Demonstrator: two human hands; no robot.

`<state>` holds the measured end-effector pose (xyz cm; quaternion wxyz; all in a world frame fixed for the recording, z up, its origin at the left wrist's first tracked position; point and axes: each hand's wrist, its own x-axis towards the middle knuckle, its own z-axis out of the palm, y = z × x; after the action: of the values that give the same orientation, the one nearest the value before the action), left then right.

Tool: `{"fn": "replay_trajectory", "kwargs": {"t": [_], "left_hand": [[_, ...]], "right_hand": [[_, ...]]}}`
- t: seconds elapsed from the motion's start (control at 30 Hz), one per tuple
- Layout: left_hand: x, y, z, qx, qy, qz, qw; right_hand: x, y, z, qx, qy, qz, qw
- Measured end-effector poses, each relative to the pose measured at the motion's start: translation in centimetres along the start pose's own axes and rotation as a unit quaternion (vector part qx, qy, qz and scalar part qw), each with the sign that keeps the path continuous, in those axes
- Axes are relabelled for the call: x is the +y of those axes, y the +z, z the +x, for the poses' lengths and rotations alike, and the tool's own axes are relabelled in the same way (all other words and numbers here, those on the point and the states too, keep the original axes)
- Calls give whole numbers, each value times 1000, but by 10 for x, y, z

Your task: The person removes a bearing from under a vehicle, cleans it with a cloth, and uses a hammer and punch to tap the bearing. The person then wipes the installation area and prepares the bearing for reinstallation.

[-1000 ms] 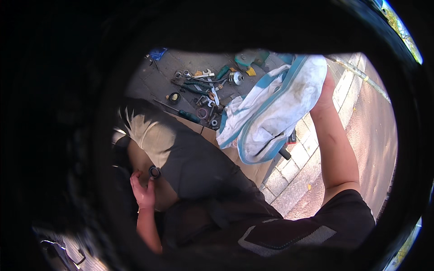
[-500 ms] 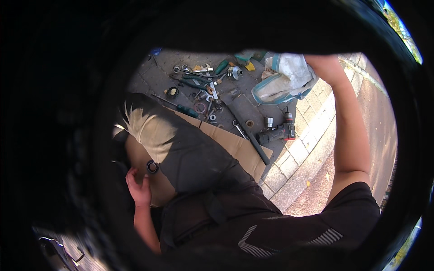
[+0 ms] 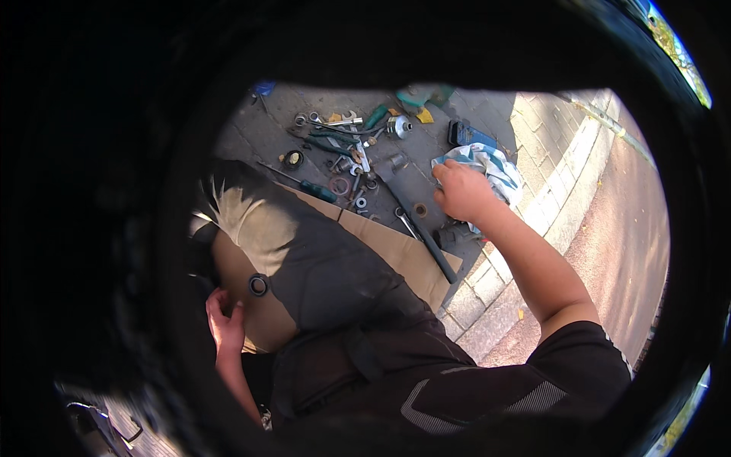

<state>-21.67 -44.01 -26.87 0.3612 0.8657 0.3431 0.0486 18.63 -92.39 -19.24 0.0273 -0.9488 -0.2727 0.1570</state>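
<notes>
Head view: right hand (image 3: 463, 192) on white-and-blue cloth (image 3: 499, 172)

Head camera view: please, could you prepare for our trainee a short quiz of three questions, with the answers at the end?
1. Multiple choice: at which thing is the right hand?
A) the yellow leaf
B) the white and blue cloth
C) the blue plastic bag

2. True or false: the left hand is gripping the dark ring.

3. Fill in: the screwdriver near the edge of the cardboard has a ____ handle.

Key:
1. B
2. False; the ring lies apart from the fingers.
3. green
</notes>
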Motion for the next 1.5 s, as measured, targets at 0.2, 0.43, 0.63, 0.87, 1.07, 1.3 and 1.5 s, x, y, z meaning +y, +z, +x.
{"fn": "replay_trajectory", "kwargs": {"t": [0.2,0.43,0.63,0.87,1.07,1.3,1.5], "left_hand": [[-1,-2,-10,-8,-7,20,1000],[-2,1,-9,-18,5,26,1000],[0,2,-10,-13,2,19,1000],[-2,1,-7,-16,-14,-2,1000],[-8,7,-5,-25,-34,-31,999],[-22,5,-4,-32,-46,-30,998],[-19,4,-9,-31,-32,8,999]], "right_hand": [[-52,70,-11,-160,83,55,982],[-33,73,-14,-104,84,87,987],[58,34,-20,37,70,-65,995],[119,21,-26,-100,147,-164,970],[179,-88,-54,-250,349,-156,890],[156,-22,-62,-287,253,-243,892],[2,67,-44,-10,-65,72,995]]}}
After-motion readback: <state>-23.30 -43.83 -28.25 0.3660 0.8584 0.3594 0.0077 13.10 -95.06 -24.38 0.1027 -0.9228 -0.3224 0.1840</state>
